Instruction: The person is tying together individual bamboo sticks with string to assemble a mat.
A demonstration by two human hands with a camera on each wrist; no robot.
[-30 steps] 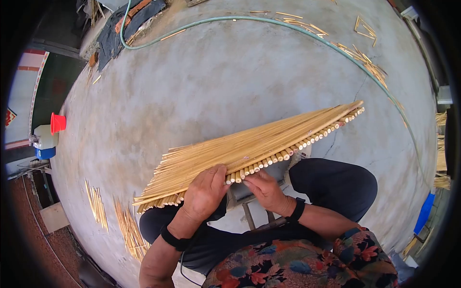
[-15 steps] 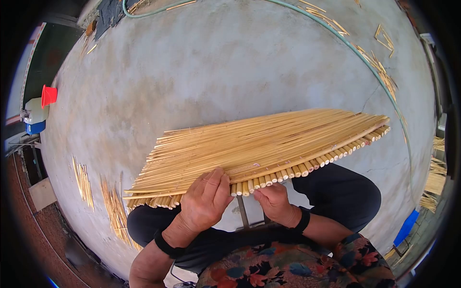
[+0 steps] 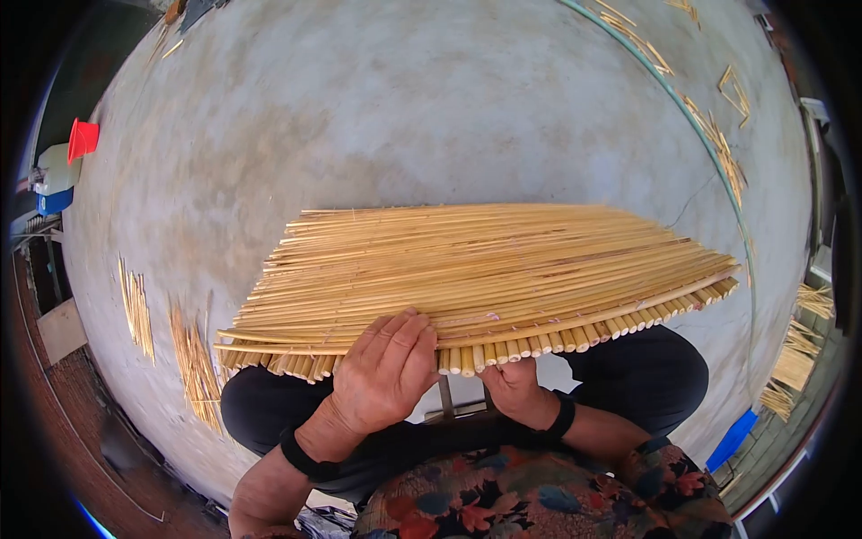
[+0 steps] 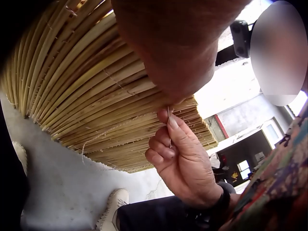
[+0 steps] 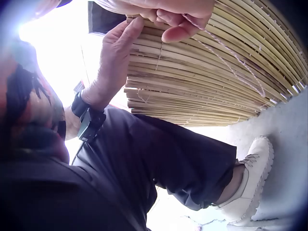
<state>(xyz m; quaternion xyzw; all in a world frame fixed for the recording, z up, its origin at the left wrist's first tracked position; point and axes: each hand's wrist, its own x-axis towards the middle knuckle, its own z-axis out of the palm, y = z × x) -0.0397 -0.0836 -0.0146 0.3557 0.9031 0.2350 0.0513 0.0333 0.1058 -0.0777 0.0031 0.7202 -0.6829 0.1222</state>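
Observation:
A mat of thin straw-coloured sticks (image 3: 485,260) lies across the person's knees, its near edge showing a row of cut stick ends. The left hand (image 3: 382,373) grips this edge, fingers on top; in the right wrist view the left hand (image 5: 115,62) has its thumb against the sticks. Just right of it, the right hand (image 3: 521,391) is partly under the edge. In the left wrist view the right hand (image 4: 185,161) pinches a thin metal needle (image 4: 169,118) against the mat's underside. A pink-and-white twisted string (image 5: 240,70) loops beside the right hand (image 5: 180,12).
Loose sticks (image 3: 193,368) lie on the concrete floor (image 3: 215,162) at left, more beside a green hose (image 3: 669,90) at right. A red bucket (image 3: 83,139) stands far left, and a blue object (image 3: 732,440) lower right. Pale shoes (image 5: 248,183) are below the mat.
The head view has shifted. The mat's right end has swung down towards the body, and its upper face shows more broadly. Both hands remain at the near edge.

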